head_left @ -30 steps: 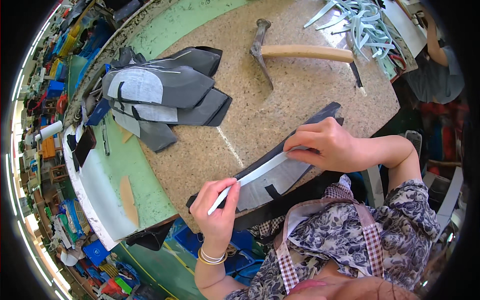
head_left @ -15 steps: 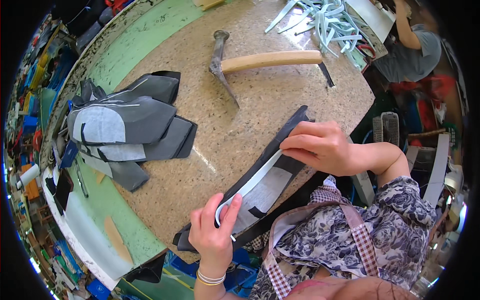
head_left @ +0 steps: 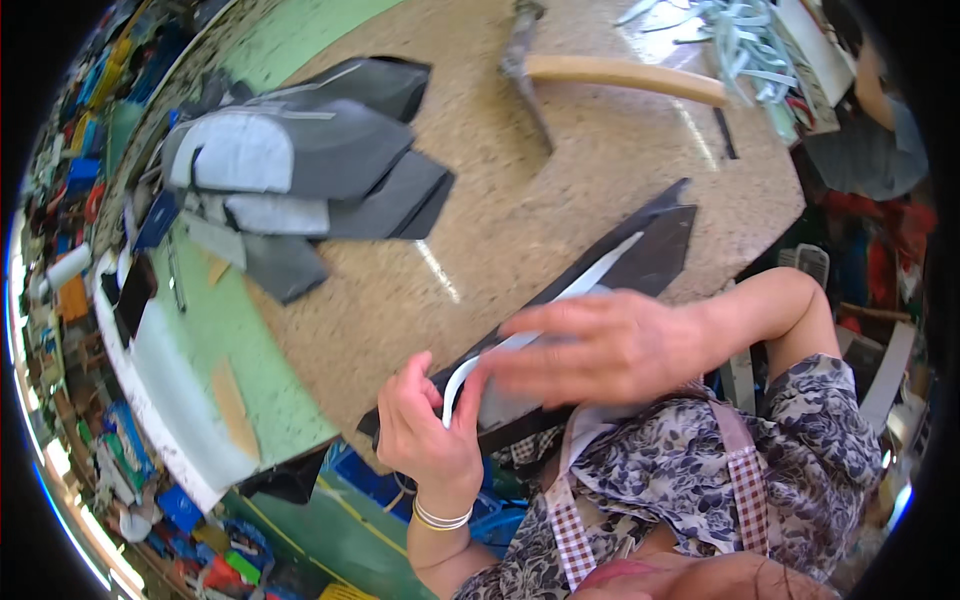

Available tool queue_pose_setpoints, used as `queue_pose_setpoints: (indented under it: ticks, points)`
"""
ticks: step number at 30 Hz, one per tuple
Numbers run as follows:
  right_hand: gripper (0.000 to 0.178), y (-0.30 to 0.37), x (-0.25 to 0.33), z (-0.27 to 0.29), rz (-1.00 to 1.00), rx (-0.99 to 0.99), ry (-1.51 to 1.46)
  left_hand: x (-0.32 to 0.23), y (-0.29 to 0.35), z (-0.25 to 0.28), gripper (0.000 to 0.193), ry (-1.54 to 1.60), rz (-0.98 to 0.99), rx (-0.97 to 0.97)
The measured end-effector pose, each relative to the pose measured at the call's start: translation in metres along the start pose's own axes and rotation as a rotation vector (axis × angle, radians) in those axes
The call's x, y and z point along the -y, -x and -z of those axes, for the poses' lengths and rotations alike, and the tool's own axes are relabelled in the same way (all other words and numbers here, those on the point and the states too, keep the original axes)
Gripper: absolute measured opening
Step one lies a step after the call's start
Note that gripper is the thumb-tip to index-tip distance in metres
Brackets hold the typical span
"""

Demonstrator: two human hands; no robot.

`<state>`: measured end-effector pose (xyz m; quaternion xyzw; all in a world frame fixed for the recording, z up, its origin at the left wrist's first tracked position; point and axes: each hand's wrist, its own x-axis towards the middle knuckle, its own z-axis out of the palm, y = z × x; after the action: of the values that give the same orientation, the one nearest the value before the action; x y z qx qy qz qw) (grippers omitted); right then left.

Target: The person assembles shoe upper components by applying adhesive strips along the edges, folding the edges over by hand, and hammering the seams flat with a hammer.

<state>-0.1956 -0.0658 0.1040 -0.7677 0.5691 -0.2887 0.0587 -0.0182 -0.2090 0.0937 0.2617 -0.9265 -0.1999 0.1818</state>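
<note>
A dark, long panel of sheet material (head_left: pixel 655 248) lies slantwise at the near edge of the table, with a grey patch on it partly covered by my right hand. Along its length runs a narrow white strip (head_left: pixel 612 262), whose near end curls up. My left hand (head_left: pixel 428 425) pinches that curled end between thumb and fingers, over the panel's lower left part. My right hand (head_left: pixel 610 350), blurred by motion, reaches across the panel with its fingers stretched out flat along the middle of the strip.
A hammer with a wooden handle (head_left: pixel 630 78) lies at the far side of the speckled tabletop (head_left: pixel 400 320). Stacked dark panels with light patches (head_left: pixel 350 150) sit at left. Pale blue strips (head_left: pixel 750 50) are heaped at far right. Beyond them a person in grey (head_left: pixel 875 150) is partly visible.
My right hand has let go of the strip's far part and moved left and down along it, fingers now stretched out. My left hand keeps its pinch. The whole view has shifted.
</note>
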Motion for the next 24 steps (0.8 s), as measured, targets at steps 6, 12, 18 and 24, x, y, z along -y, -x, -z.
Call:
queue_pose_setpoints:
  ticks: [6, 12, 18, 24]
  points:
    - [0.045, -0.001, -0.007, 0.001, -0.062, 0.102, -0.089, 0.035, 0.013, 0.027, 0.023, 0.676, 0.516, 0.191]
    - [0.045, -0.005, -0.004, 0.0, -0.041, 0.155, -0.067, 0.04, 0.009, 0.035, 0.013, 0.629, 0.438, 0.242]
    - [0.045, -0.006, 0.003, 0.005, 0.017, 0.184, 0.14, 0.041, -0.014, 0.045, 0.023, 0.139, 0.362, 0.334]
    - [0.045, -0.016, -0.014, 0.021, -0.01, 0.112, -0.118, -0.001, -0.003, 0.049, 0.034, 0.116, -0.373, 0.09]
